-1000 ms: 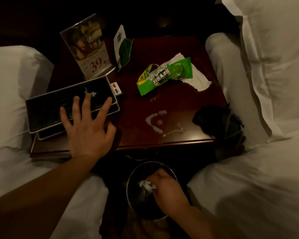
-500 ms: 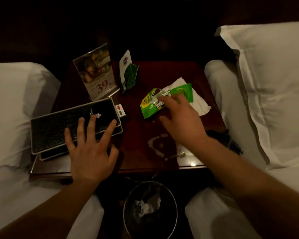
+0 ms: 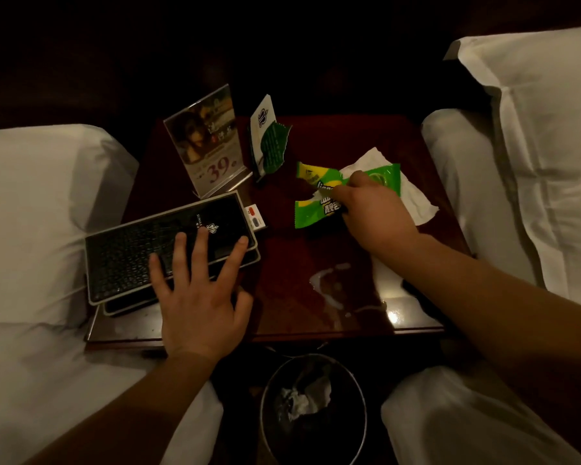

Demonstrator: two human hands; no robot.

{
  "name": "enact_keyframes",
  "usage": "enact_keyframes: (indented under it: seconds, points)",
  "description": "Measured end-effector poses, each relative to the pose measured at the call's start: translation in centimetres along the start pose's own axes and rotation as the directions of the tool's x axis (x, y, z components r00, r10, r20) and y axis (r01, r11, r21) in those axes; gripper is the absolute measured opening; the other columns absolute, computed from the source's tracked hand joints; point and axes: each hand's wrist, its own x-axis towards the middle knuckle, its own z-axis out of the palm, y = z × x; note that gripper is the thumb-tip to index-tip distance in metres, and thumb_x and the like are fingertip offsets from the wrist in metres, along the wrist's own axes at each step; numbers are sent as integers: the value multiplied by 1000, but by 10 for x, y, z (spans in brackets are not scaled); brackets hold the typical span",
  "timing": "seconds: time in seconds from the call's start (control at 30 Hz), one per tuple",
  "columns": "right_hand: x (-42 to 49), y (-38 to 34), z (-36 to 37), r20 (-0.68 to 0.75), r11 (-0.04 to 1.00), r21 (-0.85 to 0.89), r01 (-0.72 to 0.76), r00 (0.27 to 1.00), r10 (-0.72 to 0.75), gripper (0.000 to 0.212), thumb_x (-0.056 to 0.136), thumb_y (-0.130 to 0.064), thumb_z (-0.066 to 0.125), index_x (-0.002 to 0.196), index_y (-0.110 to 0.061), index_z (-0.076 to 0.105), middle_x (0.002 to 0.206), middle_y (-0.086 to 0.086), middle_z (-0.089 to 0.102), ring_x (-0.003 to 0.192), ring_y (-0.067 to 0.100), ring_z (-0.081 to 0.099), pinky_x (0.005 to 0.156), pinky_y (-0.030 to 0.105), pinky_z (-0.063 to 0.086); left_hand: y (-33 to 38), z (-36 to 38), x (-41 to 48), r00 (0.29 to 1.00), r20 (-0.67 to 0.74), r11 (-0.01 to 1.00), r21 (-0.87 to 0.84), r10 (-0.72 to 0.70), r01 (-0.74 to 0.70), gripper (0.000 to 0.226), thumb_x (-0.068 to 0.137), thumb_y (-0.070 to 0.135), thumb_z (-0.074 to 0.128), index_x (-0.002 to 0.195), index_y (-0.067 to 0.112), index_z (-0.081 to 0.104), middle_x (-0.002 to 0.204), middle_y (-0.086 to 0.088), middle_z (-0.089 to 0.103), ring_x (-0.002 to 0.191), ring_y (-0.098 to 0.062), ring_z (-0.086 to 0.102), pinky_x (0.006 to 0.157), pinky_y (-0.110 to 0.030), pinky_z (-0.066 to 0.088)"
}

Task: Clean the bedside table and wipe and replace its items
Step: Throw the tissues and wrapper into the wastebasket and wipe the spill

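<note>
From my head camera, my left hand [image 3: 198, 297] lies flat with fingers spread on the black textured leather folder [image 3: 155, 253], which sits at the left of the dark red wooden bedside surface [image 3: 332, 139]; that hand grips nothing. My right hand [image 3: 373, 213] is pinched around the crumpled green and yellow plastic snack wrapper [image 3: 316, 203] near the middle of the surface, and the wrapper looks lifted a little, though in this dim light I cannot be sure. Beneath and behind the wrapper lies a white paper napkin [image 3: 413, 199]. At the back stand a clear acrylic sign holder printed with "39" [image 3: 208, 152] and, just beside it, a folded white and green tent card [image 3: 269, 142]. A small white card with red and blue marks [image 3: 255, 218] touches the folder's right edge. A shiny puddle of spilled liquid [image 3: 332, 286] spreads near the front edge. Below the surface, a round dark metal waste bin [image 3: 312, 411] holds crumpled white paper [image 3: 299, 401]. White bedding [image 3: 31, 229] flanks both sides.
</note>
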Motion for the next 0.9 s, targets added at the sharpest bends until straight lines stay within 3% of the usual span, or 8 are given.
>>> enact_keyframes:
  seconds: [0.17,0.3,0.47,0.57,0.7,0.83,0.9]
  points:
    - [-22,-13,-23,-119,998,58,18,993,-11,43,92,-11,57,134,-21,57,113,13,58,91,35,62,68,40,53,-2,-1,2,1000,5,1000,-3,-9,9,69,84,44,41,152,43,28,160,-15,27,151,-38,15,116,-67,7]
    - [-60,-39,-57,-301,983,151,102,952,-53,33,86,-5,62,118,-11,68,109,14,64,82,32,64,58,36,53,-2,1,3,1000,0,1000,-7,-1,1,70,83,47,40,151,42,30,159,-14,26,151,-38,14,116,-67,6]
    - [-124,-76,-85,-420,964,178,198,901,-107,29,90,-15,60,118,-13,69,111,8,69,85,25,64,61,36,54,-5,4,2,996,-86,999,-22,24,-26,66,85,46,52,147,38,30,157,-16,32,149,-41,19,115,-68,9]
    - [-161,-90,-85,-431,951,183,250,890,-151,28,99,-20,48,111,-11,72,108,5,72,86,26,61,67,39,50,-3,2,8,985,-172,995,-90,24,-40,63,88,42,45,148,32,28,149,-28,42,140,-52,32,109,-76,12]
    - [-201,-102,-61,-388,909,306,283,909,-153,37,102,-23,39,107,-13,75,105,3,73,84,28,62,73,37,53,-1,0,2,999,-31,1000,-4,11,-12,75,81,49,42,153,44,22,159,-17,26,149,-41,14,116,-68,5]
    - [-227,-103,-16,-315,891,368,267,937,-151,33,101,-21,43,104,-14,75,102,1,72,82,22,64,74,29,54,1,-1,0,1000,-23,1000,-29,-9,8,70,83,42,44,152,43,28,159,-15,25,150,-38,13,117,-66,4]
    - [-236,-99,11,-210,910,362,202,969,-131,24,91,-14,54,105,-17,74,105,-2,71,84,19,64,71,26,54,1,-1,1,1000,-25,999,-33,-8,7,70,83,42,44,151,42,29,159,-15,25,150,-38,13,117,-66,4]
